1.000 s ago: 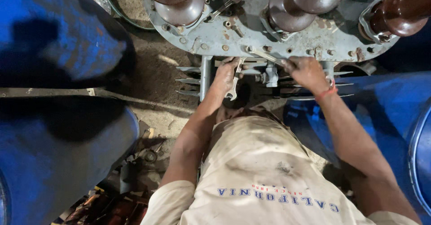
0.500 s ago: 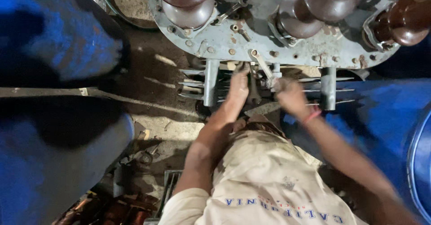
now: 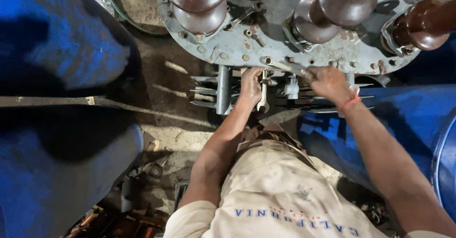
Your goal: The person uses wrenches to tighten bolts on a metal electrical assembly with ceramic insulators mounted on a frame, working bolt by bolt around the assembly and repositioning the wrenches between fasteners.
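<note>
Beneath a grey bolted metal lid, a steel open-ended spanner is gripped in the left hand — another slim steel spanner is clasped by the right hand.

The transformer cover plate lies at the top of the view, carrying three insulator bushings side by side. The left hand is at the plate's near edge, with a spanner hanging just to its right. The right hand, further right, holds a second spanner on an edge bolt. Cooling fins sit below the plate. Drums flank both sides.
</note>
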